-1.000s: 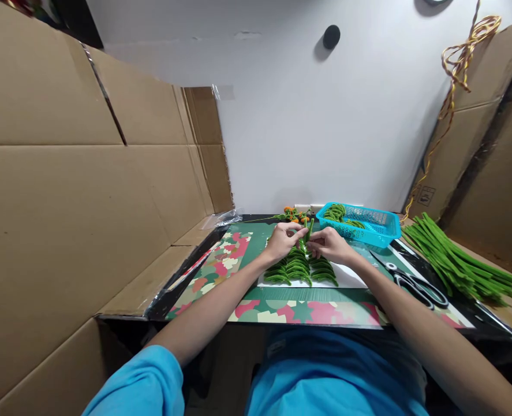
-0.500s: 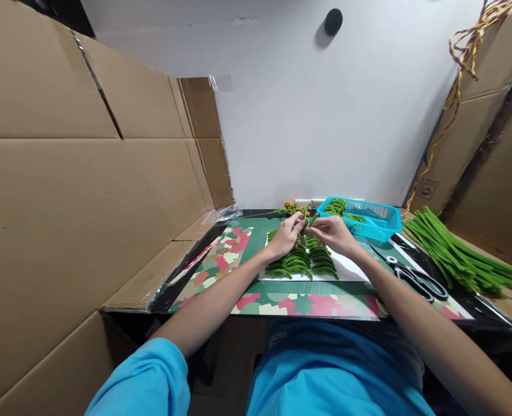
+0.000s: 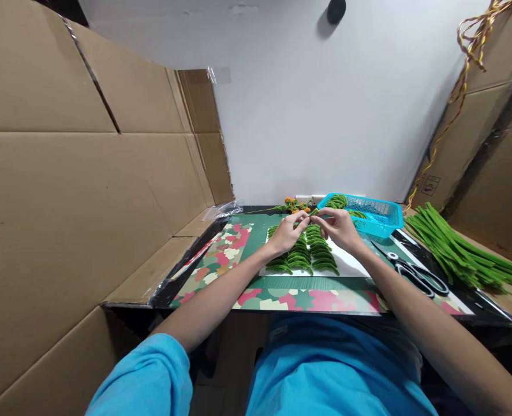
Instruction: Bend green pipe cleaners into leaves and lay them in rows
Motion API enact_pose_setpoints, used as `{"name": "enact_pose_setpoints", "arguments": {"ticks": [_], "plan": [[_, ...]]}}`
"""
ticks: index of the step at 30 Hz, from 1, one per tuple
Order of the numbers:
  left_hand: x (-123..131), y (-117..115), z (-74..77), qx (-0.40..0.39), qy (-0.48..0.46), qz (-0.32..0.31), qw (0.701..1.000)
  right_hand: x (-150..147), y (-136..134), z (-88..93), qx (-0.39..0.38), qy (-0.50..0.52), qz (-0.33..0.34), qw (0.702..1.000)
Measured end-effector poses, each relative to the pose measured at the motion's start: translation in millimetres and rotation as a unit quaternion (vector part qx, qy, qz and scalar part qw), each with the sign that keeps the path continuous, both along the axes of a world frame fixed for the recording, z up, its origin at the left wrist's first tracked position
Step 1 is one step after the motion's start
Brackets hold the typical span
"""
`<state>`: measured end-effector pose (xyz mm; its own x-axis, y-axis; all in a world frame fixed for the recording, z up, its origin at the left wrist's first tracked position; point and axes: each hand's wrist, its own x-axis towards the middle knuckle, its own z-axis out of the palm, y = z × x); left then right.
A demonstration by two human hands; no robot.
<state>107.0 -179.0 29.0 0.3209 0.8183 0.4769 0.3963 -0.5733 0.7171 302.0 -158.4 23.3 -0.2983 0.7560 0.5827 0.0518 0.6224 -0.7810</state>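
Left hand (image 3: pixel 287 234) and right hand (image 3: pixel 339 227) pinch 1 green strip (image 3: pixel 314 212) between closed fingertips; more upright 1 s ago, it now slants, seemingly still being worked; curved strips (image 3: pixel 324 257) lie just nearer than both hands.

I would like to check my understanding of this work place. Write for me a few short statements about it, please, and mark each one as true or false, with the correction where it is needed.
1. The left hand and the right hand are both at one small green piece. True.
2. The scissors lie inside the blue basket. False: they lie on the mat, nearer to the person than the basket.
3. Curved green pieces lie in columns on a white sheet. True.
4. The long green stems lie at the person's left. False: they lie at the right, beyond the scissors.
5. Some green pieces are in the blue basket. True.
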Motion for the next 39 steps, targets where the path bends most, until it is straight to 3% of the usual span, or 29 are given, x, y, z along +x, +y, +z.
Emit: {"name": "enact_pose_setpoints", "arguments": {"ticks": [7, 20, 26, 31, 39], "plan": [[2, 5, -6.5, -0.057, -0.064, -0.047, 0.995, -2, -4, 1.0, 0.004, 0.012, -0.026, 1.000], [5, 10, -8.0, -0.110, -0.144, -0.091, 0.979, -5, 2, 0.0, -0.056, 0.089, 0.003, 0.994], [6, 11, -10.8, -0.097, -0.144, -0.080, 0.982, -10, 8, -7.7, -0.071, 0.154, -0.057, 0.984], [8, 10, -13.8, -0.078, -0.142, -0.061, 0.985, -14, 6, -9.3, -0.023, 0.145, -0.080, 0.986], [9, 6, -12.7, -0.056, -0.126, -0.041, 0.990, -11, 3, -10.2, 0.092, 0.026, -0.105, 0.990]]}}
